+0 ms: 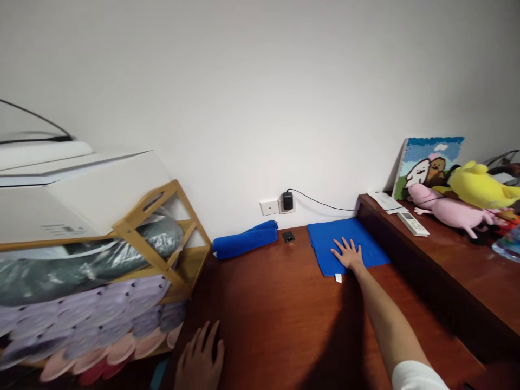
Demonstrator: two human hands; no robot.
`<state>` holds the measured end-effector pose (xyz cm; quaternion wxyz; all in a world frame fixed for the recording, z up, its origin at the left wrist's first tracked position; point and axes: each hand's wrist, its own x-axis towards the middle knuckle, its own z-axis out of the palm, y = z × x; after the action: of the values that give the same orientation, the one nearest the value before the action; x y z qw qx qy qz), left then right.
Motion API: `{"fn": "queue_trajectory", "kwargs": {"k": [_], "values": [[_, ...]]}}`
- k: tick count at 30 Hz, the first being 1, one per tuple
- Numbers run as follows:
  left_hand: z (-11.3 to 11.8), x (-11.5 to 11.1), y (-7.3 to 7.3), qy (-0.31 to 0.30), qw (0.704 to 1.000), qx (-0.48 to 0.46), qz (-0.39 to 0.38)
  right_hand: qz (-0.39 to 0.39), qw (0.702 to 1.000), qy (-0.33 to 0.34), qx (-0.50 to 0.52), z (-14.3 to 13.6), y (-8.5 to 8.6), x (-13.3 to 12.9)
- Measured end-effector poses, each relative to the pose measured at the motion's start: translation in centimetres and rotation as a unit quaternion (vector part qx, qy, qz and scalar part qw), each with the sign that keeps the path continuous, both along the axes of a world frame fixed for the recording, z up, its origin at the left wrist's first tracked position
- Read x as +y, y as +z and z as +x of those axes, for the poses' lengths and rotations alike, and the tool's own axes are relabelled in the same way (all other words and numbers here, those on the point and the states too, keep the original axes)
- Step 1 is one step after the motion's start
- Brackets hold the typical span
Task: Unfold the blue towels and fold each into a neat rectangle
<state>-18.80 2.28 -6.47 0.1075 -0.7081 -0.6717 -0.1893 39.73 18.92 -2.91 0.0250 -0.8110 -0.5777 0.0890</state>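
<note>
Head view: right hand [350,254], fingers splayed, gripping nothing, rests on the flat cloth [371,242] at the table's [252,314] back right; left hand [200,360], loosely spread, holds nothing visible. Even palm pressure should keep creases out.

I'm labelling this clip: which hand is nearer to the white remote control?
Right: the right hand rests on a blue cloth, left of the remote control; the left hand is much farther left and nearer the camera.
</note>
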Motion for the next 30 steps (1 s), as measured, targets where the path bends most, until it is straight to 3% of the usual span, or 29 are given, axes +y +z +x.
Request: {"fn": "queue_trajectory", "kwargs": {"k": [3,5,9,11,15,19,22,26,30], "values": [[0.8,-0.6,1.1,0.008,1.000,0.012,-0.008,0.032,0.999,0.006,-0.033,-0.2,-0.3,-0.4],[1.3,-0.9,1.6,0.013,1.000,0.012,-0.010,0.102,0.991,0.039,-0.078,-1.0,-0.1,-0.9],[1.9,-1.6,2.3,0.009,1.000,0.002,-0.013,0.224,0.955,0.163,-0.110,-6.3,2.4,-1.5],[2.0,-1.9,2.5,0.007,1.000,-0.007,-0.017,0.206,0.948,0.230,-0.074,-11.4,4.3,-1.5],[2.2,-2.3,2.7,0.016,0.999,-0.019,-0.027,0.127,0.928,0.349,0.014,-24.6,6.6,-0.3],[2.3,-2.7,2.5,0.026,0.999,-0.025,-0.032,0.092,0.907,0.409,0.041,-37.0,6.3,1.5],[2.3,-2.9,2.2,0.031,0.998,-0.033,-0.037,0.065,0.906,0.415,0.047,-43.2,5.4,2.7],[2.2,-3.0,1.8,0.028,0.998,-0.045,-0.039,0.051,0.921,0.382,0.053,-46.8,4.5,3.6],[2.2,-2.9,1.5,0.029,0.997,-0.059,-0.041,0.054,0.930,0.356,0.073,-46.9,4.5,3.3]]}}
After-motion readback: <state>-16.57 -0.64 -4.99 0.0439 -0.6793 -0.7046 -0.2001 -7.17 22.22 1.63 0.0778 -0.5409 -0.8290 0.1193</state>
